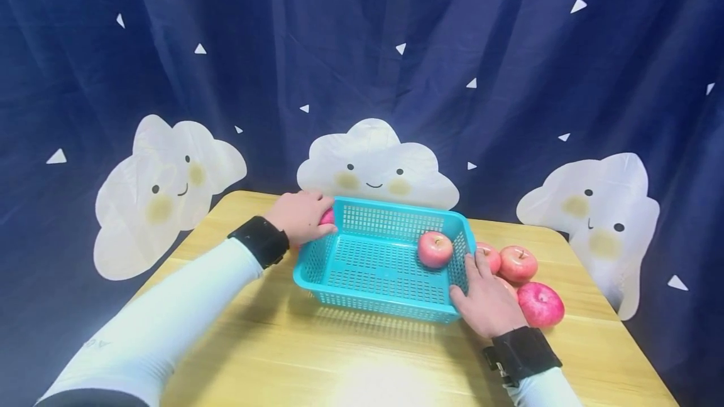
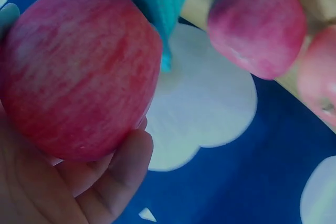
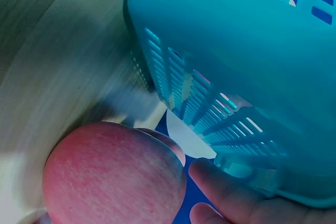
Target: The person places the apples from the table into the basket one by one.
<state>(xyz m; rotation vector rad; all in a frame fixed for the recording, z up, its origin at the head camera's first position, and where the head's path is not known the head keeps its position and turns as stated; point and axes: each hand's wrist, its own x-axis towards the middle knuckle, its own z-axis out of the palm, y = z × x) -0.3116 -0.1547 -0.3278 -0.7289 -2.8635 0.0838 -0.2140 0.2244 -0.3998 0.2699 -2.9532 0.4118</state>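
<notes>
Remotely, I see the left hand grip a round red apple at the left rim of an oblong turquoise plastic basket, lengthwise along the wooden desk's far edge; whether the right hand opposite pinches, I can't tell.

No readable text, labels, brands, numbers or signs.

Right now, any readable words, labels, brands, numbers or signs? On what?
None can be read in any view.
Left sleeve: faint grey mark, too small and blurred to read.
Basket, apples: no lettering seen.
Curtain: printed clouds and triangles only, no text seen.
</notes>
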